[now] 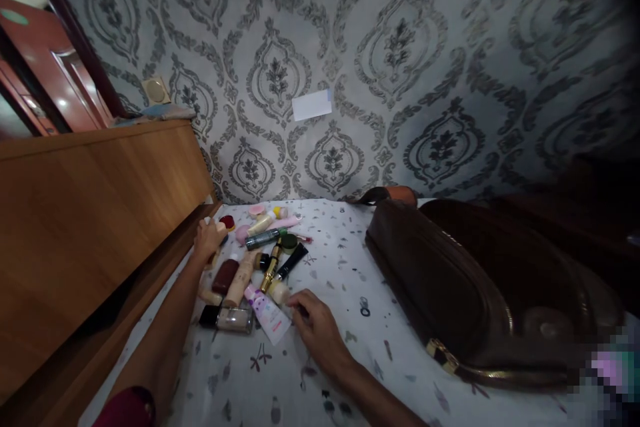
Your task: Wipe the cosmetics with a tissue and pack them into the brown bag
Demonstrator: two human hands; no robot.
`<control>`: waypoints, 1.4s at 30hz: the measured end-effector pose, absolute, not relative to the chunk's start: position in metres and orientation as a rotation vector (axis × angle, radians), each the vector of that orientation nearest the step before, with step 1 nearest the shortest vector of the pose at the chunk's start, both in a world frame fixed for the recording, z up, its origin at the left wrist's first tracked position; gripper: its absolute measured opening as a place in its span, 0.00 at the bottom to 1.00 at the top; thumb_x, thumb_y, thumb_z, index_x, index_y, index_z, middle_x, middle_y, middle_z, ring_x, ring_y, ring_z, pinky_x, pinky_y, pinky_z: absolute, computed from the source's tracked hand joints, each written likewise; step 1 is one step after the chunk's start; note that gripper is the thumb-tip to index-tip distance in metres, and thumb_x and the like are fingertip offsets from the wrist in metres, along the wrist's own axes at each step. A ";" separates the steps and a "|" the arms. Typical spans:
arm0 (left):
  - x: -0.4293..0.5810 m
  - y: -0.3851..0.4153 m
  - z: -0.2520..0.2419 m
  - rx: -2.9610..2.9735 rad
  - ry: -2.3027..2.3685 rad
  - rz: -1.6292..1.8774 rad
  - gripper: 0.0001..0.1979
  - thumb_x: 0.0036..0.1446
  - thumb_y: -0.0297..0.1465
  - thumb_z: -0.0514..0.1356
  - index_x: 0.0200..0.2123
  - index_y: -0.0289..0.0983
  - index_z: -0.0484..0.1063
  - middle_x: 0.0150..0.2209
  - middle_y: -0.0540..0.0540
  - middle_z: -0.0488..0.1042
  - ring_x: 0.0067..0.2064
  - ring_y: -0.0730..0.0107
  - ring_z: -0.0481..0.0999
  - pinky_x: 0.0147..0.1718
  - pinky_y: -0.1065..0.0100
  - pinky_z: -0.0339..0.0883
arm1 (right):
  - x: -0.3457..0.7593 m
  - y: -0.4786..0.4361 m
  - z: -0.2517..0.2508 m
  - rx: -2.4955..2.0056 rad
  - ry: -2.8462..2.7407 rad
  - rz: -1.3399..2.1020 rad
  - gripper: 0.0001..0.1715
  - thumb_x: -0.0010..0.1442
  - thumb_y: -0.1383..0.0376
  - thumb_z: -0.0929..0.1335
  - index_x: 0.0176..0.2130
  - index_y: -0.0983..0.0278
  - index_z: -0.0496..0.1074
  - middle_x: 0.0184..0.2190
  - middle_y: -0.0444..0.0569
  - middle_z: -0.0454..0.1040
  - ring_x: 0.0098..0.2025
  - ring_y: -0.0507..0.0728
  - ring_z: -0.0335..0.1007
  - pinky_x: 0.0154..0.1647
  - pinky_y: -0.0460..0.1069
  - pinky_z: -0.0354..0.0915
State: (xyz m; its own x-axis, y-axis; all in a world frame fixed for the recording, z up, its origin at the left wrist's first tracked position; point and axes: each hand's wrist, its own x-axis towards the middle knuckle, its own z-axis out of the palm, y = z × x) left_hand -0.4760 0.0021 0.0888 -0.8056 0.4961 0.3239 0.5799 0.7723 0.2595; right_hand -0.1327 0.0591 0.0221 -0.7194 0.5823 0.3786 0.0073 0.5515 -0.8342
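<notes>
Several cosmetics lie in a loose cluster on a patterned white sheet (320,267). At its far left edge, my left hand (207,238) has its fingers closed around a small pale item that they mostly hide; a red-lidded jar (227,222) sits just beyond. My right hand (320,330) rests at the near right side, fingers loosely bent with a gap to the thumb, holding nothing visible. Closest to it are a cream-coloured container (279,292) and a white-and-purple tube (269,315). Between the hands lie a dark red bottle (226,276), a beige tube (240,279) and a black-capped foundation bottle (234,319).
A large dark brown leather bag (435,280) stands on the right, its gold zip toward me. Along the left runs a wooden headboard (110,180). Patterned wallpaper (330,47) covers the wall behind, with a white switch plate (312,105).
</notes>
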 end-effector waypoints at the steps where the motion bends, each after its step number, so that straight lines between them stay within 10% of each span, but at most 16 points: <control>1: -0.475 0.003 0.085 -0.854 -2.734 -0.511 0.28 0.58 0.43 0.59 0.56 0.32 0.64 0.55 0.29 0.63 0.56 0.42 0.67 0.48 0.51 0.65 | -0.133 0.059 0.022 -0.473 -2.143 1.143 0.11 0.58 0.71 0.62 0.34 0.63 0.72 0.34 0.50 0.75 0.37 0.58 0.72 0.39 0.50 0.65; 13: -0.494 0.008 0.073 -1.179 -2.619 -0.775 0.32 0.50 0.37 0.66 0.57 0.33 0.65 0.50 0.39 0.71 0.50 0.57 0.73 0.48 0.64 0.66 | -0.133 0.060 0.021 -0.459 -2.159 1.152 0.12 0.57 0.73 0.62 0.35 0.64 0.73 0.35 0.51 0.75 0.38 0.58 0.71 0.40 0.50 0.65; 26: -0.480 -0.013 0.089 -1.111 -2.332 -1.068 0.13 0.57 0.31 0.53 0.44 0.38 0.70 0.43 0.44 0.75 0.45 0.62 0.74 0.45 0.63 0.67 | -0.135 0.062 0.014 -0.420 -2.147 1.146 0.11 0.57 0.73 0.62 0.35 0.64 0.73 0.35 0.50 0.74 0.38 0.57 0.71 0.37 0.49 0.64; 42: -0.486 -0.048 0.108 -0.840 -2.393 -1.049 0.19 0.58 0.44 0.53 0.42 0.36 0.72 0.35 0.46 0.76 0.36 0.64 0.74 0.37 0.67 0.67 | -0.135 0.062 0.015 -0.401 -2.155 1.136 0.11 0.57 0.71 0.62 0.35 0.64 0.73 0.34 0.51 0.74 0.37 0.58 0.71 0.38 0.50 0.64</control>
State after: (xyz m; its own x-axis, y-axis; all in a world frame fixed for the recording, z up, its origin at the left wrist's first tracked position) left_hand -0.4864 -0.0478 0.1081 -0.7421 0.3648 0.5623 0.6607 0.5392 0.5222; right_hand -0.1352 0.0624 0.0152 -0.7351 0.5393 0.4109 -0.0341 0.5758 -0.8168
